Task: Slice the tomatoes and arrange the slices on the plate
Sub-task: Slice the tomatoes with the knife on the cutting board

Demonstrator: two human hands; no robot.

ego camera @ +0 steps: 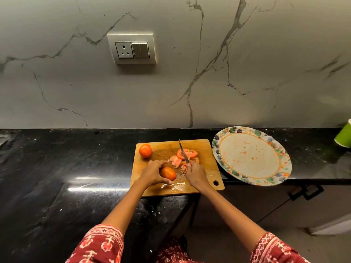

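A wooden cutting board lies on the black counter. My left hand grips a whole orange-red tomato near the board's middle. My right hand holds a knife by its handle, blade pointing away over several cut tomato slices. A second whole tomato sits at the board's far left corner. The flowered plate lies to the right of the board, holding only juice stains.
Tomato juice wets the board's near edge. A green cup stands at the far right by the marble wall. A wall socket sits above. The counter's front edge drops to cabinet doors below the plate.
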